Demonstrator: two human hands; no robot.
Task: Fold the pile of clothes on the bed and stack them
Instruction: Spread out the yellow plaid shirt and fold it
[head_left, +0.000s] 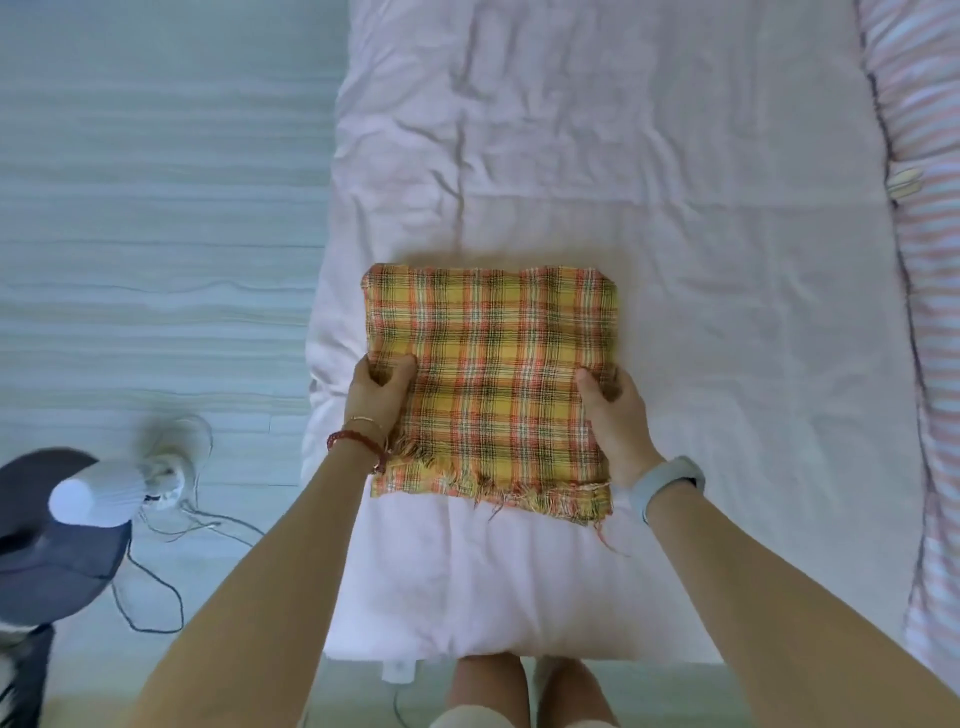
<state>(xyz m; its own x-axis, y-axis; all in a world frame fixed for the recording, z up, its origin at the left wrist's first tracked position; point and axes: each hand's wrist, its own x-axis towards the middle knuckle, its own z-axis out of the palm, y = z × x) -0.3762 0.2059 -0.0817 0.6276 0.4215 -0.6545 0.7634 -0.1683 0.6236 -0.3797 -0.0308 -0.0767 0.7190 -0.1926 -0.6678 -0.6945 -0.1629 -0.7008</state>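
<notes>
Floor (156, 208): pale boards with long lines are seen on the left side, beside the bed.
Bed (675, 208): it is covered by a light pink sheet with many soft wrinkles. It fills the middle of the view.
Blanket (924, 260): a pink and white striped one is bunched along the right edge of the bed.
Cloth (488, 384): a folded square with yellow, orange and green checks is laid flat on the near part of the bed. Its near edge is frayed, and loose threads hang onto the sheet.
Fan (78, 499): a white one with a dark round base is stood on the floor at the lower left. It is well apart from the cloth.
Cord (156, 587): a thin dark one is looped on the floor by the fan.
Left hand (376, 395): the left edge of the cloth is pinched, with the thumb on top and the fingers tucked under. A red bead band (358, 441) and a thin gold one are worn at the wrist.
Right hand (615, 415): the right edge of the cloth is pinched the same way, thumb on top. A grey watch (667, 480) is worn at the wrist.
Legs: two bare knees are seen at the bottom, just by the bed's near edge.
</notes>
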